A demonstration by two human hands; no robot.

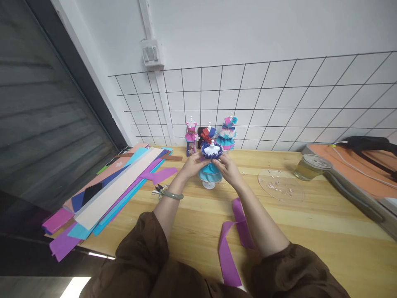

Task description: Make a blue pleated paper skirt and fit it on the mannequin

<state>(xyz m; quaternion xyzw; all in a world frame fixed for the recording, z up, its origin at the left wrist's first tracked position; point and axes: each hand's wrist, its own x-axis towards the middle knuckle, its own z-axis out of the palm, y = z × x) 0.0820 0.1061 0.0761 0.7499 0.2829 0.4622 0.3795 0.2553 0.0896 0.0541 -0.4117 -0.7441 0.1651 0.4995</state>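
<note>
A miniature dress form (211,150) with a white bust stands upright on a round white base in front of me. It wears a dark blue ruffled collar (214,156) and a tiered turquoise skirt (210,172). My left hand (192,164) closes on the dress from the left, just below the collar. From the right, my right hand (227,166) pinches it at the same height. My thumbs point toward each other at the front, and the fingers behind are partly hidden. A purple fabric strip (228,252) lies on the table by my right forearm.
Other dressed mini forms (191,134) stand behind, against the wall grid. Fabric strips (120,186) with a dark phone (92,193) are piled at left; scissors (159,189) lie near my left wrist. At right are a clear dish of small beads (281,188) and a lidded cup (312,167).
</note>
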